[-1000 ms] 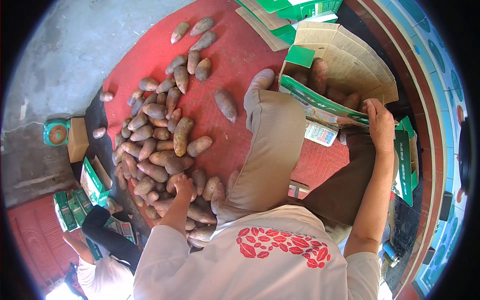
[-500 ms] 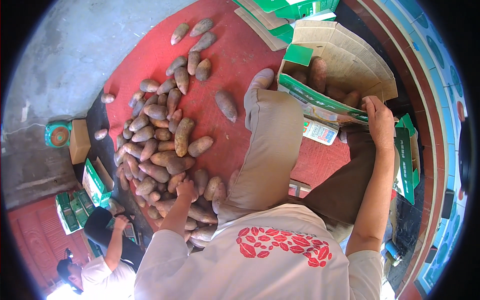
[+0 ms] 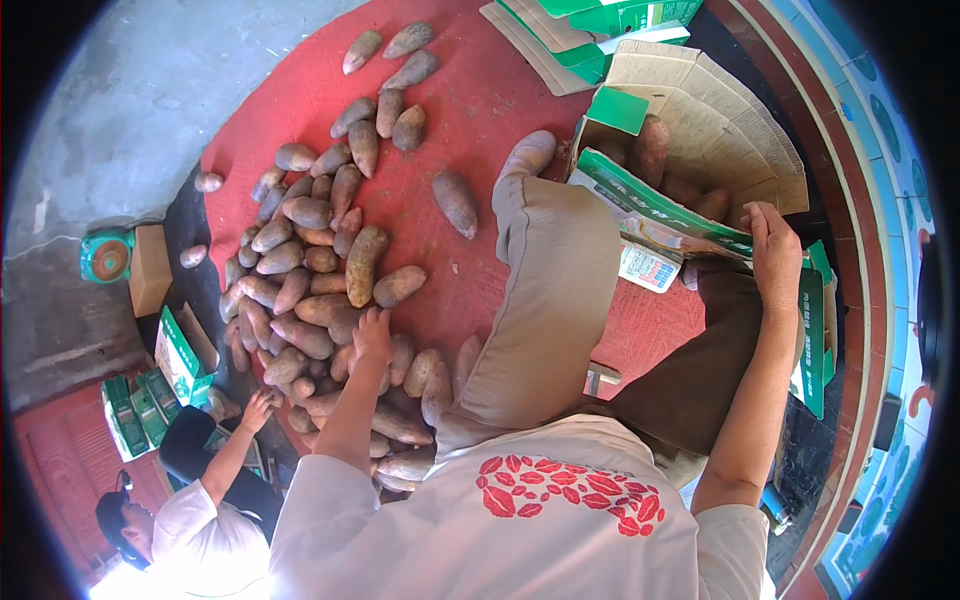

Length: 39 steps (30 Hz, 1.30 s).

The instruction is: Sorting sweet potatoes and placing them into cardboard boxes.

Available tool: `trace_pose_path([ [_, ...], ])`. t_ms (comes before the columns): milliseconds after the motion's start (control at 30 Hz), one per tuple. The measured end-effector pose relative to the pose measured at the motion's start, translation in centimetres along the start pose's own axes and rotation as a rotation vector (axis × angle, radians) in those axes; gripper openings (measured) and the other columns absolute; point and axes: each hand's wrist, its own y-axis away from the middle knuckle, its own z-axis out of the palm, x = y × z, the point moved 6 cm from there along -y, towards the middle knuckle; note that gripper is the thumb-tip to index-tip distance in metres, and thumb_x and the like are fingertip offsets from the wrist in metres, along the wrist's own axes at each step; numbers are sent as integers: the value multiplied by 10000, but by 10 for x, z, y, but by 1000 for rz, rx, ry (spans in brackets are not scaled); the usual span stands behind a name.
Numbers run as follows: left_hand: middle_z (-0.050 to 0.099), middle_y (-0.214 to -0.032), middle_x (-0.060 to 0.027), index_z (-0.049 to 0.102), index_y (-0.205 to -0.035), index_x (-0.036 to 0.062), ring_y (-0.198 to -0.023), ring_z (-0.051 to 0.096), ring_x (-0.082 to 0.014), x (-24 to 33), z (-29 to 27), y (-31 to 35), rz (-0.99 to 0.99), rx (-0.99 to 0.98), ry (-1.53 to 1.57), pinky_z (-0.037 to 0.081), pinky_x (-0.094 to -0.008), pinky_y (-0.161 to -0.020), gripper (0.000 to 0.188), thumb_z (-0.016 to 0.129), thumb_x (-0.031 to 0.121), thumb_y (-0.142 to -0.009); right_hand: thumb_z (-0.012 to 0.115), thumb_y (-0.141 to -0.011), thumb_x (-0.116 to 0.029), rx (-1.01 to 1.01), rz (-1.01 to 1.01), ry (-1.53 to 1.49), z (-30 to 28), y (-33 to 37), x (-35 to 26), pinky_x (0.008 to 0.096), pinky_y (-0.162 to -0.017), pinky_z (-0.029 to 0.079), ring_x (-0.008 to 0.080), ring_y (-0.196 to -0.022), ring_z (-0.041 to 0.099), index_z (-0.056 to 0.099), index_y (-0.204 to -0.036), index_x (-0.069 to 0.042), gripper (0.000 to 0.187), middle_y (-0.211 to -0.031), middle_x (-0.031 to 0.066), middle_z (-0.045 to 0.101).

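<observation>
A large heap of brown-purple sweet potatoes (image 3: pixel 300 300) lies on a red mat. My left hand (image 3: pixel 373 340) is over the heap's right side, its fingers slightly apart, just below a long curved sweet potato (image 3: pixel 366 268). No sweet potato shows in that hand. On the right, my right hand (image 3: pixel 775 250) grips the near edge of an open green-and-white cardboard box (image 3: pixel 660 205), fingers over the rim. Several sweet potatoes (image 3: pixel 650 150) are inside the tilted box; its front wall hides part of them.
A scale (image 3: pixel 650 266) with a keypad sits by the box. Flattened cartons (image 3: pixel 600 40) lie at the far side and another green carton (image 3: pixel 812 340) at right. One loose sweet potato (image 3: pixel 455 203) lies near my leg. Another person (image 3: pixel 205 530) reaches toward the heap at lower left.
My left hand has moved up and away over the heap. My right hand stays on the box edge. The other person's hand has moved closer to the heap.
</observation>
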Motion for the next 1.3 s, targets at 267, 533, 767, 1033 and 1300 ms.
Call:
trace_pose_path([
  [267, 264, -1515, -61, 291, -1454, 206, -1403, 256, -278, 26, 15, -93, 62, 129, 198, 296, -415, -1117, 833, 735, 243, -750, 506, -948, -205, 19, 32, -33, 2, 3, -6, 380, -707, 511, 311, -800, 670, 661, -990, -54, 221, -830, 135, 686],
  [533, 454, -1312, -79, 409, -1367, 243, -1258, 439, -263, 56, -15, -117, 15, 5, -20, 365, -433, -1044, 753, 769, 289, -708, 532, -931, -169, 37, 53, -2, -5, 2, -11, 378, -692, 500, 321, -790, 652, 652, -963, -30, 187, -843, 137, 672],
  [767, 465, -1316, -69, 459, -1284, 194, -1246, 461, -284, 68, 42, -115, 103, -133, -34, 444, -436, -981, 701, 795, 289, -676, 567, -903, -145, 37, 56, 5, -3, -5, -13, 389, -698, 502, 326, -790, 646, 647, -961, -33, 150, -826, 136, 668],
  [1033, 503, -1249, -135, 477, -1210, 101, -1142, 540, -329, 59, 23, -107, 127, 6, 67, 487, -410, -925, 667, 805, 284, -659, 606, -871, -132, 95, 0, -29, -8, -1, -21, 417, -716, 504, 352, -801, 632, 638, -891, -26, 112, -833, 152, 657],
  [1300, 594, -1071, -266, 475, -1183, -34, -1046, 577, -396, 50, -76, -56, 140, 438, 850, 460, -417, -899, 739, 844, 271, -620, 640, -846, -136, 166, -70, -63, -17, 6, -31, 419, -659, 494, 336, -747, 619, 620, -821, -35, 106, -765, 133, 634],
])
